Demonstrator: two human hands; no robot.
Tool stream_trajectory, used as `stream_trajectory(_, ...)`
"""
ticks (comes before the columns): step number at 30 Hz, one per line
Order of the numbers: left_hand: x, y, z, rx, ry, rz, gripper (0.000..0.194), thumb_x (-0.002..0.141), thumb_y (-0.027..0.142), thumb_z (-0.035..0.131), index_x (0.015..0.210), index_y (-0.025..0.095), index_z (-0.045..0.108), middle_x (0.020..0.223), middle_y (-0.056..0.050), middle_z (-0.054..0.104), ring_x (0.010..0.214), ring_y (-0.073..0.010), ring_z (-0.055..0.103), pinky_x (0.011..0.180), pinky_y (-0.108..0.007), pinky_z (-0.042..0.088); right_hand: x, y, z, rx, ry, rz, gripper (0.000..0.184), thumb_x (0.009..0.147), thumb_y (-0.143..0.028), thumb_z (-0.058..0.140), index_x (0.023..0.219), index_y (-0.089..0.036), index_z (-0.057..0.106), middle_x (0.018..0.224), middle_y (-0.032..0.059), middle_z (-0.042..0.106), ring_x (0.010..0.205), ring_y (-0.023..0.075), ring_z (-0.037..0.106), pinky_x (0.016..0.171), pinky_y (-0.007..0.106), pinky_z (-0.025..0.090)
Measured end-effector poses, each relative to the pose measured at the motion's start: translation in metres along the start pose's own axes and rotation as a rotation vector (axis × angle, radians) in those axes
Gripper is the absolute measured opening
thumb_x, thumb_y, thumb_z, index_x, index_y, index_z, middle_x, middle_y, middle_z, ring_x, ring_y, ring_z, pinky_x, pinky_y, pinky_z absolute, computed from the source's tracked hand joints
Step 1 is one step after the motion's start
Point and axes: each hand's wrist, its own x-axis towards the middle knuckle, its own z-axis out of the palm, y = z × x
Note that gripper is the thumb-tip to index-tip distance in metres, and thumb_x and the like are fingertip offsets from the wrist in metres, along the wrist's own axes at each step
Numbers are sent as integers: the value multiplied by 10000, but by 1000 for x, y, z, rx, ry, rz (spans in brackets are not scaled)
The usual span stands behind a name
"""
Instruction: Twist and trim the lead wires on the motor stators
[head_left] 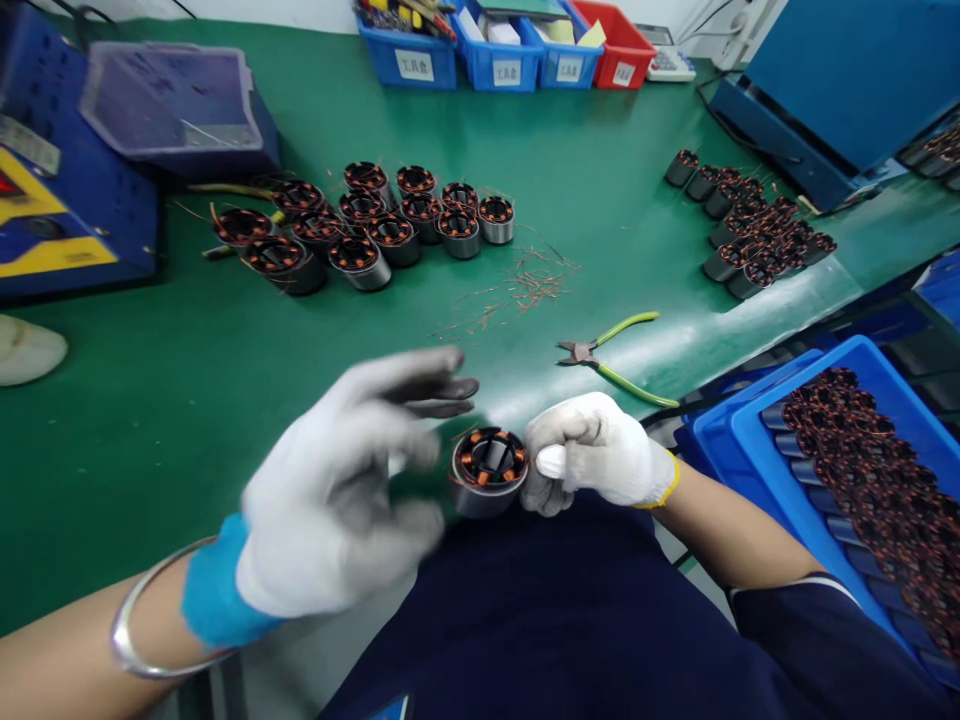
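A motor stator (489,490), a grey metal ring with copper windings and black insulation inside, stands upright near the bench's front edge. Against its right side is my right hand (581,455) in a white glove, thumb pressed to curled fingers; whatever is pinched there is hidden. To the stator's left hovers my left hand (345,480), gloved and blurred by motion, its fingers apart and holding nothing. Green-handled cutting pliers (581,352) lie with handles spread beyond my right hand. Clipped copper wire bits (536,280) are scattered behind the stator.
Several stators (390,230) stand in a group at the back left, and another group (757,235) at the right. A blue crate (739,430) packed with stators is at the right. Tool bins (412,70) line the back. A purplish bin (255,140) sits beside a blue-yellow machine (67,250).
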Motion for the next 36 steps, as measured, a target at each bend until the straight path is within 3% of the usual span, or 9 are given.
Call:
stream_trajectory(3,14,0,2,-336,-425,-478,514,880,634,388,826,201,659,648,-84,685,566,-263,674,531,-427,585,0,0,-1,-67,51,-37,259,811,-370,698,751,-123,648,706,43,707,549,98,657,503,177,543)
stream_trajectory(5,17,2,1,-382,-524,-528,459,852,599,505,992,195,673,698,-80,714,591,-260,689,543,-398,593,0,2,-3,-60,75,-34,252,813,-364,694,756,-123,646,701,42,707,545,96,655,496,173,536)
stream_trajectory(10,10,8,-4,-364,-100,-88,70,713,228,748,756,238,694,1258,-36,654,1133,-296,641,940,-415,555,1,2,-2,36,56,23,331,746,-441,734,762,-131,621,669,34,698,503,107,643,435,175,511)
stream_trajectory(16,18,-3,6,9,-380,-77,402,721,254,684,1119,223,633,1022,-59,730,884,-254,703,773,-378,592,7,-3,4,-132,35,47,266,796,-383,690,760,-125,635,681,29,682,536,93,645,491,171,528)
stream_trajectory(21,20,-11,12,460,-91,306,295,747,300,629,1001,153,661,988,-107,729,874,-263,691,793,-370,550,12,0,-5,-192,49,36,303,856,-429,588,767,-140,616,700,37,683,529,93,618,499,198,515)
stream_trajectory(27,18,-8,10,348,-79,25,388,660,325,680,1025,195,663,954,-42,738,818,-227,696,754,-329,551,5,-25,-17,-1048,113,-497,709,685,-610,706,1198,-142,561,1184,164,639,1066,272,627,933,427,500)
stream_trajectory(29,19,-8,10,324,-95,3,401,653,334,683,1033,205,667,960,-32,741,821,-230,696,765,-335,550,6,-31,-14,-1374,129,-642,585,768,-547,658,1186,-148,564,1192,160,632,1112,277,590,1032,481,415)
stream_trajectory(32,20,-7,12,335,-121,-12,357,647,331,677,980,203,682,918,-28,744,792,-230,694,731,-328,547,11,-34,-6,-1782,22,-652,197,903,-252,469,982,-181,636,901,75,681,866,205,608,1068,511,350)
stream_trajectory(36,23,-14,8,380,-149,-48,370,665,380,666,983,193,691,935,-44,745,811,-246,698,745,-344,553,8,-45,-14,-2004,-42,-540,279,903,-142,385,855,-192,655,740,36,640,727,176,568,1096,529,311)
